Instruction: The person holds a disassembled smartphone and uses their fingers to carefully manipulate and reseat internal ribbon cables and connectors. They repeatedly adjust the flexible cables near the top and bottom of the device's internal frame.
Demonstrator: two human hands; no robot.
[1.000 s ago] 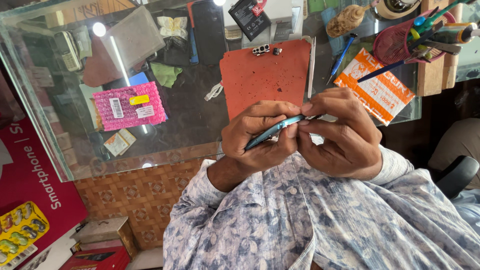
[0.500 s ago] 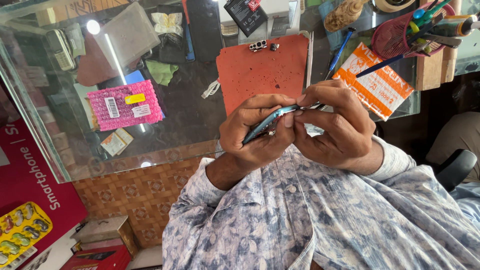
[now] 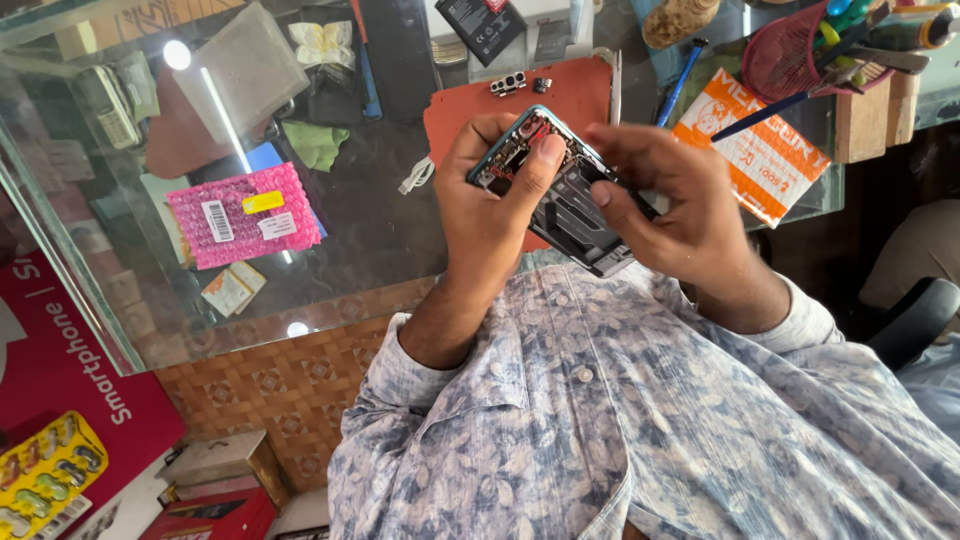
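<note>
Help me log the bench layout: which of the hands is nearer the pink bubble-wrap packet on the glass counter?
Left. The left hand grips the opened phone on the side facing the pink bubble-wrap packet. The right hand holds the phone's far side, farther from it.

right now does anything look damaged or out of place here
The phone held in the left hand and right hand has no back cover, so its inner parts show. Two small loose parts lie apart on the orange mat.
</note>
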